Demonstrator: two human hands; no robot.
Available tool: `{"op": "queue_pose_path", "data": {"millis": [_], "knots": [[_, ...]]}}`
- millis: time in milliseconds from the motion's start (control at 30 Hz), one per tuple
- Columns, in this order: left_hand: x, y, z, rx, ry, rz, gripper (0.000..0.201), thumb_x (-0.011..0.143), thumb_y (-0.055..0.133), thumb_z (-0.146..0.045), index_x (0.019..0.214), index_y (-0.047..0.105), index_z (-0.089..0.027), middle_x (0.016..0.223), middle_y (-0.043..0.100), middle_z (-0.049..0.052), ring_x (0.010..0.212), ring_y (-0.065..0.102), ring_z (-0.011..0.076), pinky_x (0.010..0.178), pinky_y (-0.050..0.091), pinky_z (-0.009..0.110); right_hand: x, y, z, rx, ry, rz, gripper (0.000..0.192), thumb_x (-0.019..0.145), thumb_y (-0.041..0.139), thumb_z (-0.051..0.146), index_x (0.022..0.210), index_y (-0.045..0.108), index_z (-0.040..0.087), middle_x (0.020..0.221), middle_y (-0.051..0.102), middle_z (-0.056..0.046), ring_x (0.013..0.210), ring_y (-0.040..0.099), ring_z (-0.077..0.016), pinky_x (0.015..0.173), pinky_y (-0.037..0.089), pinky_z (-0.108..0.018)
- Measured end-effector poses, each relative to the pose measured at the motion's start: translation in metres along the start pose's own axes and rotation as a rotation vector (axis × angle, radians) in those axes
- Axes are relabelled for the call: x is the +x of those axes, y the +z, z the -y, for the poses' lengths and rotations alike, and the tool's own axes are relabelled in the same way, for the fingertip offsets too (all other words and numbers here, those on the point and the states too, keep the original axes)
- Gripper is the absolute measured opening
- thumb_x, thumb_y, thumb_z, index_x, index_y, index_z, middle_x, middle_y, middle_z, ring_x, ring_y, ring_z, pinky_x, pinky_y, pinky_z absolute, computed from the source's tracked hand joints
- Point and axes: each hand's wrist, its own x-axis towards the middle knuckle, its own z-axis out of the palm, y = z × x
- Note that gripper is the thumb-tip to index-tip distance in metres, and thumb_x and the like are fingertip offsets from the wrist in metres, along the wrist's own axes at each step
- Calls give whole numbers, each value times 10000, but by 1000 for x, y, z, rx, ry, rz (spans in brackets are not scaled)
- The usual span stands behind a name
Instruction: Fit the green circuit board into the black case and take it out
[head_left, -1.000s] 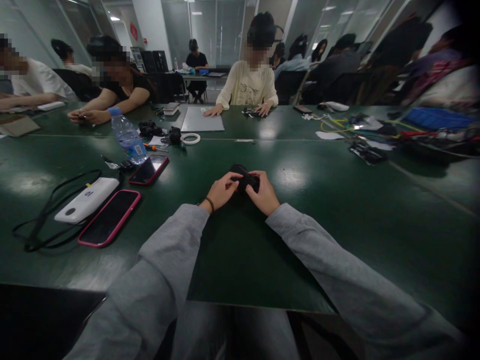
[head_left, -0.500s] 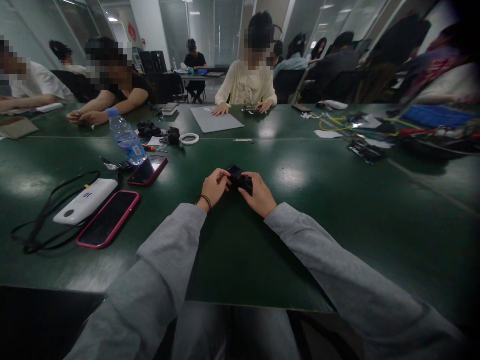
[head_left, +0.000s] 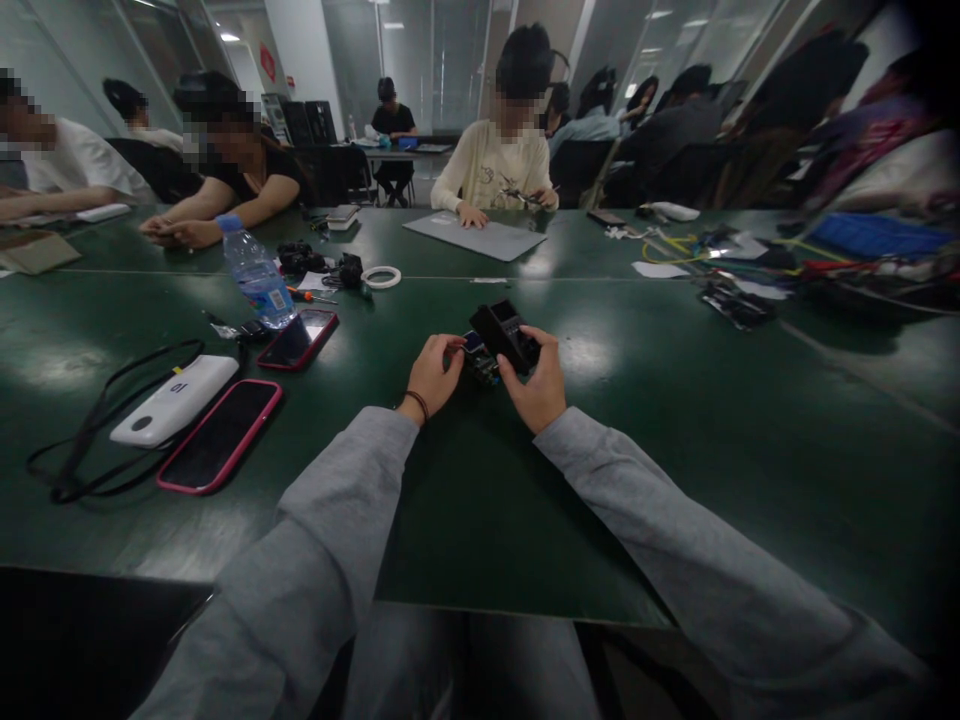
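Between thumb and fingers my right hand (head_left: 536, 380) grips a black plastic case cover (head_left: 504, 335), lifted and tilted, with a rectangular opening in it. Just left of it is a small circuit board (head_left: 481, 364) with a screen at its upper end, partly hidden under the cover. My left hand (head_left: 436, 375) pinches the left edge of this board with thumb and fingertips. Both hands are over the middle of the dark green table (head_left: 480, 520).
To the left lie a red-rimmed phone (head_left: 221, 437), a white device (head_left: 176, 402) with a black strap, another phone (head_left: 298, 340) and a water bottle (head_left: 259, 275). A white ring (head_left: 382, 277) lies farther back. Across the table a person handles a grey sheet (head_left: 480, 236). Cables (head_left: 739, 300) lie right.
The black cover has come up off the circuit board in my right hand, exposing the board. My left hand stays at the board. Across the table, the grey sheet has shifted right.
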Motion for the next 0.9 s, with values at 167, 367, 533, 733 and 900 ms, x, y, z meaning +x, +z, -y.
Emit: {"op": "queue_pose_path", "data": {"millis": [167,367,533,733,900], "knots": [[0,1,1,7,-9,48,213,865,465,-245,1053,546,-185,1064,552,71,874,557,148,785,451,305,0,4,-15,13,125,-28,428,838,536,378,1194,401,182,1142,474,-114,1055,490,-253,948,414,-452],[0,2,2,4,-25,54,220,863,469,-249,1062,542,-190,1085,547,71,877,560,146,770,454,299,-2,9,-30,45,238,-38,429,808,584,398,1148,427,189,1088,533,-103,998,542,-238,892,447,-433],[0,3,5,1,-30,55,238,867,465,-260,1083,535,-188,1097,545,74,867,558,144,779,453,302,-4,14,-37,167,363,96,474,780,613,472,1121,445,188,941,593,-86,826,600,-230,750,501,-407],[0,3,6,-7,-25,53,295,873,455,-276,1147,515,-184,1120,525,83,862,555,142,794,456,311,-5,18,-43,217,393,133,506,769,626,501,1122,437,193,908,589,-71,782,604,-219,715,502,-394],[-1,1,5,12,-45,36,317,881,443,-294,1172,511,-186,1151,502,93,867,558,147,794,463,317,-5,17,-41,245,373,183,519,773,618,516,1131,421,196,912,591,-69,809,605,-222,751,493,-406]]}}
